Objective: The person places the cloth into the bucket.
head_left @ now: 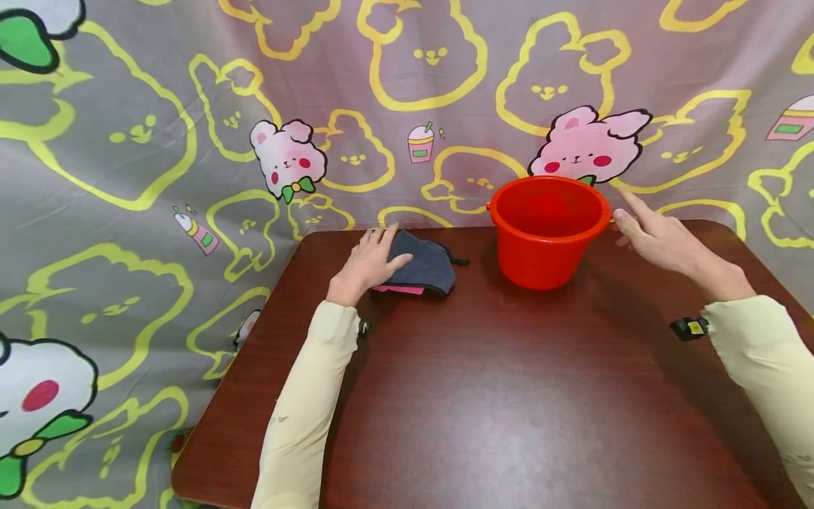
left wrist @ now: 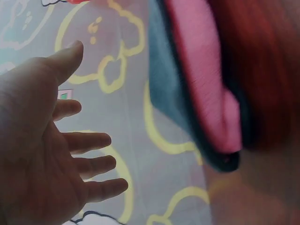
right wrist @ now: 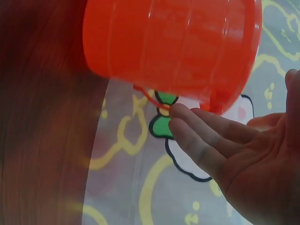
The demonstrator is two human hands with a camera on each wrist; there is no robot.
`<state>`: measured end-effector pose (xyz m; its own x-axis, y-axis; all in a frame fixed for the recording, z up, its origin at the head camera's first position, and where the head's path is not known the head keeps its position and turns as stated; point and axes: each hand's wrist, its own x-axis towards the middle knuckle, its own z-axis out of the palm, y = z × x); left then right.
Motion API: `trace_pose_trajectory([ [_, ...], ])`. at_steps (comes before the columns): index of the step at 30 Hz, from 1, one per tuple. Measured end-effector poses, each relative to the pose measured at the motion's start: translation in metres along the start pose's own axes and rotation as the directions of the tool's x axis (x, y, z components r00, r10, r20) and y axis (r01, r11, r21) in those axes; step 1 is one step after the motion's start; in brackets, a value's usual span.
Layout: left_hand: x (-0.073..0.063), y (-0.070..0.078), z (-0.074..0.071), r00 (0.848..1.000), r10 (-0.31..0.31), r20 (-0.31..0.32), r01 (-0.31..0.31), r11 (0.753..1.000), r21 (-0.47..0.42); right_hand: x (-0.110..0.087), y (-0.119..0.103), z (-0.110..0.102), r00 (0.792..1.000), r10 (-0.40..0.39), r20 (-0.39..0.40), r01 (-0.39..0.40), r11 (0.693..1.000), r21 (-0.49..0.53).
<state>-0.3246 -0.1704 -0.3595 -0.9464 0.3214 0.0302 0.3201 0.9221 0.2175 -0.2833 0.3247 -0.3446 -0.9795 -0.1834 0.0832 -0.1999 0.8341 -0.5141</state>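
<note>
A red plastic bucket stands upright toward the back right of the table. My right hand is beside its right rim, with the fingers extended. In the right wrist view, the fingertips overlap the bucket's thin red handle, which hangs at the back. A folded cloth, dark grey outside and pink inside with black edging, lies left of the bucket. My left hand is over the left side of this cloth, overlapping it in the head view. Its fingers are spread apart in the left wrist view, with the cloth to their right.
Both things are on a dark brown wooden table with rounded corners. A grey curtain printed with yellow outlines and bears hangs right behind the table and along its left side. The cloth's black loop points toward the bucket.
</note>
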Motion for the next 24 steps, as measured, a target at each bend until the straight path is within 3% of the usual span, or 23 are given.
trace_pose_trajectory([
  [7, 0.006, 0.003, 0.021, 0.999, -0.028, 0.029, 0.028, 0.999, -0.021, 0.004, -0.007, 0.013, 1.0, -0.016, -0.027, 0.018, 0.997, 0.071],
  [16, 0.013, 0.011, 0.044, 0.99, -0.087, 0.114, 0.092, 0.995, -0.042, 0.006, -0.015, 0.028, 1.0, 0.003, -0.023, 0.001, 0.986, 0.168],
  [24, 0.016, 0.018, 0.055, 0.976, -0.116, 0.184, 0.123, 0.992, -0.027, 0.005, -0.012, 0.034, 1.0, -0.009, -0.013, 0.012, 0.973, 0.231],
])
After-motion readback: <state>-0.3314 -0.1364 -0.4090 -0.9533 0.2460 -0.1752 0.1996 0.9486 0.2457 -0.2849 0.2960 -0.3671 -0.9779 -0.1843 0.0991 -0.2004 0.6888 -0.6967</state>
